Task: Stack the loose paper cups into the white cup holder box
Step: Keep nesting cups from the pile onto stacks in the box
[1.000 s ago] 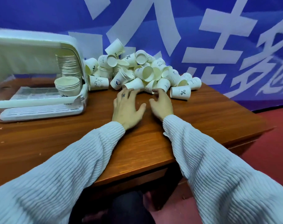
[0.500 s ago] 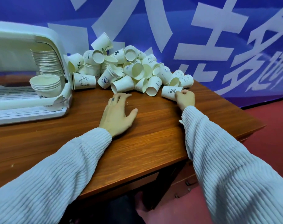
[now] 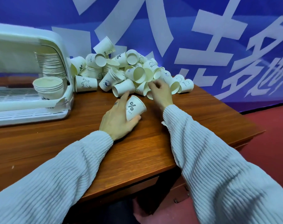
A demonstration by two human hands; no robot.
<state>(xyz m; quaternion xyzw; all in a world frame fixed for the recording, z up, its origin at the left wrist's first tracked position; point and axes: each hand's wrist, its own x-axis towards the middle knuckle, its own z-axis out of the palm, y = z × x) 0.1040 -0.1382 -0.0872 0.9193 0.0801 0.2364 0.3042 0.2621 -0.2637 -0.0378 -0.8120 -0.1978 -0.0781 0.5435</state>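
A heap of loose white paper cups (image 3: 129, 73) lies at the back of the wooden table. My left hand (image 3: 118, 120) holds one cup (image 3: 135, 108) printed with a percent sign, thumb under it and fingers behind it. My right hand (image 3: 160, 92) reaches into the front of the heap with curled fingers touching a cup (image 3: 146, 88); whether it grips that cup is unclear. The white cup holder box (image 3: 64, 65) stands at the left, its lid raised, with a tall nested stack (image 3: 51, 65) and a short stack (image 3: 48, 87) inside.
The table (image 3: 137, 152) ends close on the right and front, with red floor (image 3: 270, 143) beyond. A blue banner with white characters (image 3: 202, 38) hangs right behind the heap. The box's slatted tray (image 3: 24, 114) juts forward at the left.
The percent-sign cup went from my right hand at the heap's right end into my left hand. My right hand has moved left into the heap's front.
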